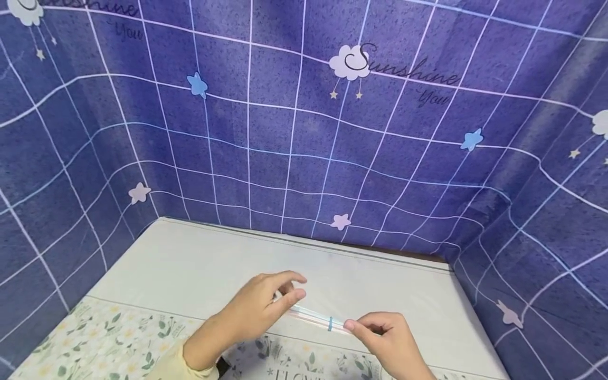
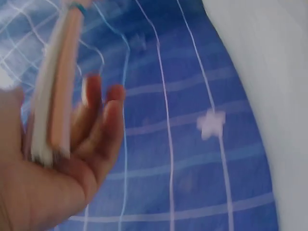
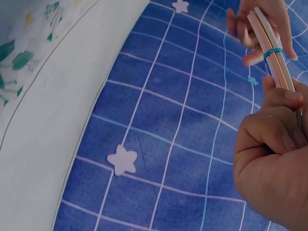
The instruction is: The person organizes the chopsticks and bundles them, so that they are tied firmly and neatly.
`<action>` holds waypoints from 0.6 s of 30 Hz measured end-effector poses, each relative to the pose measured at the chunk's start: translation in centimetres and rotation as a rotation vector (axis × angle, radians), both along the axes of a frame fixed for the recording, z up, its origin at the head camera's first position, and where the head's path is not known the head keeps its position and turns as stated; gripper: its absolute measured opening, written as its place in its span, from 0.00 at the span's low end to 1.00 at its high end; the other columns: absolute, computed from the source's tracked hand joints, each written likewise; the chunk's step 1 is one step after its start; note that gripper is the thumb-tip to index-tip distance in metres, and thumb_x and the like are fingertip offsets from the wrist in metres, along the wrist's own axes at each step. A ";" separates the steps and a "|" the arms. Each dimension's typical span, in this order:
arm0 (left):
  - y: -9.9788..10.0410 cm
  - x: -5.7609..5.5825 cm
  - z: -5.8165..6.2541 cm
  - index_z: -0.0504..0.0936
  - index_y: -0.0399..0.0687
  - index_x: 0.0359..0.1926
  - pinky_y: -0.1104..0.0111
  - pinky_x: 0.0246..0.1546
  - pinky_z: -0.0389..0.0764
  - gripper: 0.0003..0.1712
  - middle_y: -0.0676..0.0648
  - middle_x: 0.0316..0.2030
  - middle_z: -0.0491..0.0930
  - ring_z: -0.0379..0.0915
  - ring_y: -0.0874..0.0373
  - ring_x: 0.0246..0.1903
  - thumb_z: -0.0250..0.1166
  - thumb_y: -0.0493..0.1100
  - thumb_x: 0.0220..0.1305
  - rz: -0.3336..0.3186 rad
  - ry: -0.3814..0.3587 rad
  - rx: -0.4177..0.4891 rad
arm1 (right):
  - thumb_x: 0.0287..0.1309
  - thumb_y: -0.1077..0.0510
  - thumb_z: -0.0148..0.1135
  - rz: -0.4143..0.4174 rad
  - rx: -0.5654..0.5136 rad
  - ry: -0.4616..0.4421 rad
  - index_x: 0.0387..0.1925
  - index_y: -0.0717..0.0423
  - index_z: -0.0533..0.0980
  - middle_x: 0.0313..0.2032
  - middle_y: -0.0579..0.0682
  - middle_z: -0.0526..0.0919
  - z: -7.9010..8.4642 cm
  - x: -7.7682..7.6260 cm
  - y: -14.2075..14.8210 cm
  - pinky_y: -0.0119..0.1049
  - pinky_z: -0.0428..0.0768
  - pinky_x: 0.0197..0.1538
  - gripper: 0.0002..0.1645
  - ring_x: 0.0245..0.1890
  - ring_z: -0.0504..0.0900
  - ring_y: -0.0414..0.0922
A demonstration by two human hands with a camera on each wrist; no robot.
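A slim bundle of long, thin pastel strips [image 1: 311,317], white, pink and orange, is bound by a blue band [image 1: 330,324]. My right hand [image 1: 390,338] pinches one end between thumb and curled fingers, close to the band. At the bundle's other end is my left hand [image 1: 256,305], its thumb and fingers spread apart and loosely bent. In the left wrist view, that free end of the bundle [image 2: 60,91] stands before the left palm [image 2: 53,187], blurred. The right wrist view shows the right fist [image 3: 274,134] around the lower part of the bundle [image 3: 273,53].
Below the hands lies a white table surface [image 1: 214,258], with a floral-print cloth [image 1: 109,338] along its near side. A blue-purple grid curtain [image 1: 271,132] with stars and clouds hangs behind the table and at both sides.
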State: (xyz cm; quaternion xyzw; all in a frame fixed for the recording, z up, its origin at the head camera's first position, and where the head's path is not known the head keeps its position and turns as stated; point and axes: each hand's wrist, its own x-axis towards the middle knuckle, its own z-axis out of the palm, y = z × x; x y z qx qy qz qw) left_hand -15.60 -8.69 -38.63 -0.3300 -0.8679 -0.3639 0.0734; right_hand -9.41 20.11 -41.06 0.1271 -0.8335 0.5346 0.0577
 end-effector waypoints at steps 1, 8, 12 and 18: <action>0.1 0.1 0.0 0.83 0.54 0.60 0.69 0.44 0.82 0.23 0.64 0.33 0.85 0.80 0.71 0.37 0.49 0.58 0.84 0.002 -0.083 0.072 | 0.67 0.57 0.71 -0.005 -0.006 -0.005 0.24 0.47 0.88 0.14 0.43 0.74 0.0 0.0 0.0 0.30 0.72 0.20 0.13 0.16 0.65 0.28; 1.7 1.1 -0.5 0.82 0.40 0.51 0.63 0.42 0.89 0.28 0.45 0.30 0.86 0.85 0.61 0.36 0.35 0.46 0.88 0.007 -0.226 0.578 | 0.77 0.61 0.57 -0.033 -0.082 0.075 0.30 0.53 0.85 0.19 0.51 0.84 -0.3 0.0 -0.5 0.31 0.71 0.12 0.17 0.09 0.69 0.31; 2.0 1.6 -0.8 0.83 0.40 0.48 0.64 0.45 0.88 0.28 0.46 0.28 0.88 0.87 0.59 0.33 0.36 0.47 0.88 0.028 -0.273 0.624 | 0.79 0.62 0.53 -0.063 -0.095 0.096 0.33 0.53 0.84 0.23 0.48 0.85 -0.3 0.2 -0.6 0.32 0.71 0.09 0.17 0.08 0.71 0.33; 1.7 1.3 -1.2 0.80 0.50 0.66 0.53 0.34 0.89 0.28 0.53 0.26 0.91 0.87 0.60 0.26 0.45 0.60 0.85 0.091 -0.431 0.523 | 0.74 0.63 0.60 -0.072 -0.081 0.118 0.27 0.52 0.84 0.10 0.51 0.73 0.3 0.2 -0.6 0.28 0.68 0.10 0.16 0.09 0.63 0.23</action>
